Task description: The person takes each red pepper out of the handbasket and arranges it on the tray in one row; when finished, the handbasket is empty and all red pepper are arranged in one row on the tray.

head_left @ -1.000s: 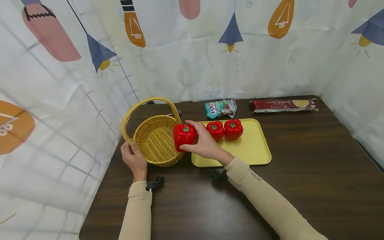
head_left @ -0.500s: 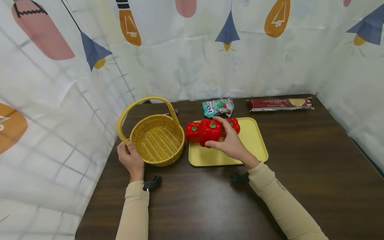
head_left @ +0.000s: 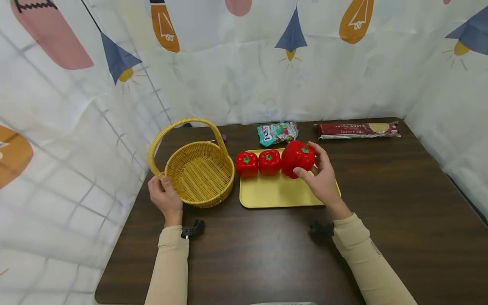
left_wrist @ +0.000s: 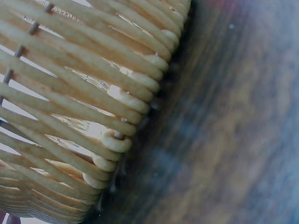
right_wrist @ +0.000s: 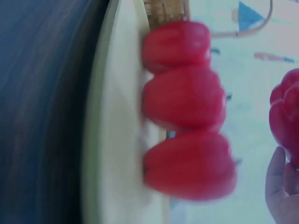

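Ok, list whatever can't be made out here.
- Third tray pepper: in the head view it is hidden behind the held pepper in the right hand.
- Held pepper: in the right wrist view it is cut off by the frame edge.
- Left hand grip on the wicker basket: the fingers are hidden under the hand, and the left wrist view shows only weave.
- Dark red packet print: too small to read.

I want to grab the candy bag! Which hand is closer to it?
Right. The right hand holds a pepper just in front of the candy bag; the left hand is far off, gripping the basket.
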`<state>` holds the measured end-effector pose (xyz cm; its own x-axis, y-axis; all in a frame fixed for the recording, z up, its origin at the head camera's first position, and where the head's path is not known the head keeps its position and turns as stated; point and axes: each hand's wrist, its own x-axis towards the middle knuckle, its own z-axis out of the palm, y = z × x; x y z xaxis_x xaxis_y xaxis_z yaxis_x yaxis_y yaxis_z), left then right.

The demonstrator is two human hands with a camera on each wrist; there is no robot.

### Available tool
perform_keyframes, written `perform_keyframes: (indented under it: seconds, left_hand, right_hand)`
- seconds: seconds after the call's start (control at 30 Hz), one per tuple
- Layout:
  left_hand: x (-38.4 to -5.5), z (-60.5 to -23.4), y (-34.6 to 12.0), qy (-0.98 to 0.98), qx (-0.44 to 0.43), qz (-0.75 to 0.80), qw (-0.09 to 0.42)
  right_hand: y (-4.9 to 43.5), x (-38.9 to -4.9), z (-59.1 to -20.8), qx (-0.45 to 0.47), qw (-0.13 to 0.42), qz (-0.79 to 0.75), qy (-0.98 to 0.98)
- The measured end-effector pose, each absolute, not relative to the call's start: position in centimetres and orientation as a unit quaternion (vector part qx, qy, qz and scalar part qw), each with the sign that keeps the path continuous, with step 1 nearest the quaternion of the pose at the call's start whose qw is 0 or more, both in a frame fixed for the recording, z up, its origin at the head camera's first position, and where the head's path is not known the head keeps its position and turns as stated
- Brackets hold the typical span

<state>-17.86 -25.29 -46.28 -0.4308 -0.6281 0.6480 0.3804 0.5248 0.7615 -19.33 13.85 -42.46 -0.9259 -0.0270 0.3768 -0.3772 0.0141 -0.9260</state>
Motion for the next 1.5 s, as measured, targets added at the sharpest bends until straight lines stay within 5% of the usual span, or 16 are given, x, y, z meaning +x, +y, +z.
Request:
perform_keyframes:
  seconds: [0.47, 1.0, 1.5]
  left_hand:
    - [-19.5, -49.3, -27.6, -0.71, 0.099, -0.472, 0.513]
    - [-17.8, -46.0, -25.0, -0.696, 0.08, -0.485, 0.523]
    - [-19.5, -49.3, -27.7, -0.717, 0.098, -0.473, 0.503]
  right_hand:
    - [18.4, -20.3, -44.3, 0.057, 0.185, 0.693, -0.694]
    - [20.4, -21.3, -46.0, -0.013, 0.149, 0.607, -0.78]
    - [21.1, -22.4, -47.6, 0.024, 0.124, 0.527, -0.84]
